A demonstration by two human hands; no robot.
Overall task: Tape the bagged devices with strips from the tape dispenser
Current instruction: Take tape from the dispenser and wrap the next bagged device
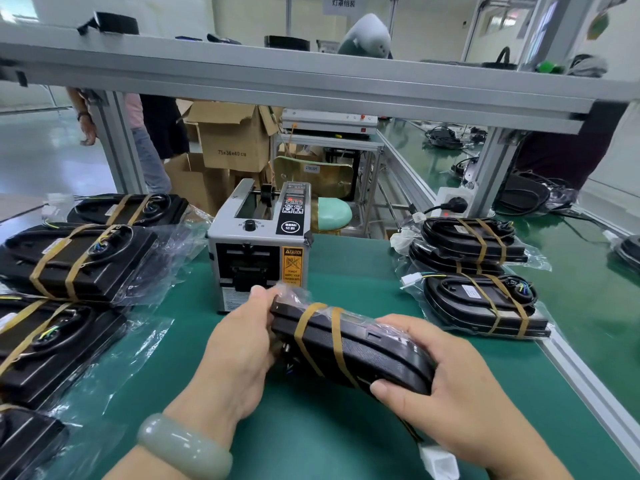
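I hold a black bagged device (pixel 360 351) on its edge above the green mat, just in front of the tape dispenser (pixel 259 244). Two brown tape strips wrap round the device near its left half. My left hand (pixel 239 355) grips its left end, thumb on the plastic bag at the top. My right hand (pixel 446 379) curls round its rounded right end, thumb underneath. The grey dispenser stands at the middle of the table, its outlet slot facing me.
Several taped bagged devices (pixel 79 261) lie in loose plastic at the left. A stack of taped devices (pixel 474 244) and another (pixel 485 303) sit at the right by the table's aluminium edge (pixel 588 393). A frame beam (pixel 311 84) crosses overhead. A person (pixel 145 140) stands behind.
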